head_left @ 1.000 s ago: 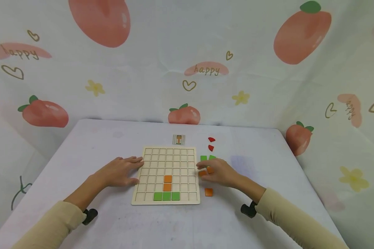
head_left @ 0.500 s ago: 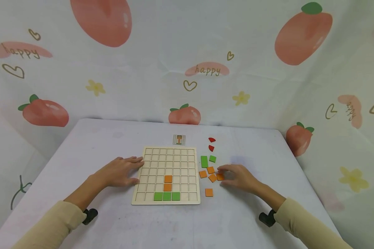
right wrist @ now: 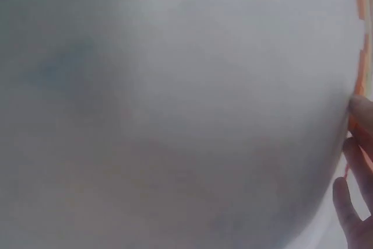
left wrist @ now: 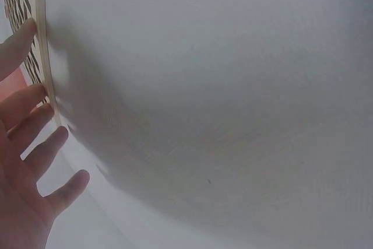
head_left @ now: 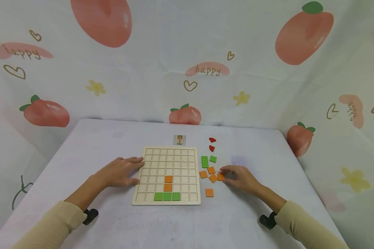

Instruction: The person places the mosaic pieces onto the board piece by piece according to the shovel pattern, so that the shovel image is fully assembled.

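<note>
White surface [head_left: 112,224] carries wooden grid board [head_left: 169,158]. Left hand [head_left: 119,173] touches board's left edge, fingers spread. Right hand [head_left: 241,178], just beside board one second ago, now farther right, bent fingers at outermost loose orange square [head_left: 220,177]; pinch unclear. Board's green squares [head_left: 167,196], orange squares [head_left: 168,187] unchanged; piece-picking seems under way.

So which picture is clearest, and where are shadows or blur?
Head view: the board is clearest, light soft; left wrist view: a broad shadow beside the left hand; right wrist view: hazy tabletop, right hand cut off by the picture's edge.
</note>
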A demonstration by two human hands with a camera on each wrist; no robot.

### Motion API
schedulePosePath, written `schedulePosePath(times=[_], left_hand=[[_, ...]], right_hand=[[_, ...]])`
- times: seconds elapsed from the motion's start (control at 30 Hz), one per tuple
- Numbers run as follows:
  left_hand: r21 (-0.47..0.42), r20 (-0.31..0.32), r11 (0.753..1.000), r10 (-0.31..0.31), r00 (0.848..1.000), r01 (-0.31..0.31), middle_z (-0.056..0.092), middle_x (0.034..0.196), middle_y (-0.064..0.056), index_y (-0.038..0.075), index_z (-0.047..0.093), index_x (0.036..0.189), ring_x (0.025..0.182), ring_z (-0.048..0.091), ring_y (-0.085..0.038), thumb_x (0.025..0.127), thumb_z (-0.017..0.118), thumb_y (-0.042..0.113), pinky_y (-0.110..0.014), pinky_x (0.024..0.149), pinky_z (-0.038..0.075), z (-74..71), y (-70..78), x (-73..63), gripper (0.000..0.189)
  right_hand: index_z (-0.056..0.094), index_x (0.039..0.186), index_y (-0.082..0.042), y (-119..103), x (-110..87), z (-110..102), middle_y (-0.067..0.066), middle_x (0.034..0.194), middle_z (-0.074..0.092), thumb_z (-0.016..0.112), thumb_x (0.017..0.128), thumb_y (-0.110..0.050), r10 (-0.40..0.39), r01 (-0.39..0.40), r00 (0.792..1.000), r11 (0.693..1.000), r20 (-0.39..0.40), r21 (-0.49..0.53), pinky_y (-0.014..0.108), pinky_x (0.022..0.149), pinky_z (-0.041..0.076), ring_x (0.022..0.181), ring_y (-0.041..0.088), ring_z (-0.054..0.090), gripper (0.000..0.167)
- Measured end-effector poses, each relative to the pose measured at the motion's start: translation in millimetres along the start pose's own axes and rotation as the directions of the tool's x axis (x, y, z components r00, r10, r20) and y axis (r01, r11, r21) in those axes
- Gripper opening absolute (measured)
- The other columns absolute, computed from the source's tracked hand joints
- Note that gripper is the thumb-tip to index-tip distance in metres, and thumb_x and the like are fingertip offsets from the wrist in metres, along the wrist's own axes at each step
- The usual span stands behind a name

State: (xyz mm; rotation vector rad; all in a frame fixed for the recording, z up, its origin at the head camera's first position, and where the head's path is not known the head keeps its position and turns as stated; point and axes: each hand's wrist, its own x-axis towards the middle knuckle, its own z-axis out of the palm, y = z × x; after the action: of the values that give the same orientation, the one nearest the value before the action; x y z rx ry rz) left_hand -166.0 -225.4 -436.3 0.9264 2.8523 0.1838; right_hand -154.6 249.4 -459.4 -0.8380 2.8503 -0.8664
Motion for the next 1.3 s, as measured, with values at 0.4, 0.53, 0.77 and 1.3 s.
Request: schedulePosePath(times=[0.4, 0.53, 0.77, 1.3], left_hand=[[0.003, 0.02, 1.0, -0.018, 1.0, 0.018, 0.051, 0.148, -0.013, 0.006, 0.057, 0.141, 0.134, 0.049, -0.035, 0.087, 0.07, 0.044, -0.06, 0.098, 0.043, -1.0, 1.3, -0.1, 0.067], [0.01, 0.023, 1.0, -0.021, 1.0, 0.02, 0.051, 0.148, -0.012, 0.007, 0.057, 0.141, 0.134, 0.049, -0.035, 0.087, 0.07, 0.045, -0.059, 0.098, 0.043, -0.7, 1.3, -0.5, 0.067], [0.01, 0.016, 1.0, -0.02, 1.0, 0.02, 0.051, 0.148, -0.012, 0.006, 0.057, 0.14, 0.134, 0.049, -0.035, 0.086, 0.071, 0.045, -0.058, 0.098, 0.043, 1.5, -0.1, -0.7, 0.068], [0.01, 0.007, 1.0, -0.017, 1.0, 0.017, 0.051, 0.148, -0.012, 0.007, 0.057, 0.141, 0.134, 0.049, -0.035, 0.086, 0.072, 0.045, -0.058, 0.098, 0.043, -0.3, 1.8, 0.9, 0.068]], right_hand=[[0.068, 0.119, 0.0, -3.8, 20.3, -6.2, 0.002, 0.104, 0.075, 0.082, 0.081, -0.006, -0.089, 0.089, 0.995, 0.996, -0.044, -0.005, 0.045, 0.083, 0.055, 0.094, 0.019, 0.069, 0.041], [0.068, 0.119, -0.001, -10.2, 28.6, -5.2, 0.002, 0.105, 0.074, 0.081, 0.082, -0.009, -0.081, 0.081, 0.997, 0.997, -0.021, 0.001, 0.044, 0.086, 0.055, 0.095, 0.019, 0.068, 0.04], [0.069, 0.119, -0.003, -24.6, 47.1, -1.0, 0.001, 0.105, 0.074, 0.08, 0.084, -0.013, -0.087, 0.087, 0.996, 0.996, 0.006, 0.016, 0.044, 0.088, 0.055, 0.096, 0.019, 0.068, 0.038], [0.068, 0.122, -0.003, -69.9, 93.6, 28.6, 0.003, 0.111, 0.073, 0.078, 0.087, -0.013, -0.167, 0.161, 0.984, 0.982, 0.053, 0.101, 0.04, 0.092, 0.053, 0.101, 0.018, 0.067, 0.039]])
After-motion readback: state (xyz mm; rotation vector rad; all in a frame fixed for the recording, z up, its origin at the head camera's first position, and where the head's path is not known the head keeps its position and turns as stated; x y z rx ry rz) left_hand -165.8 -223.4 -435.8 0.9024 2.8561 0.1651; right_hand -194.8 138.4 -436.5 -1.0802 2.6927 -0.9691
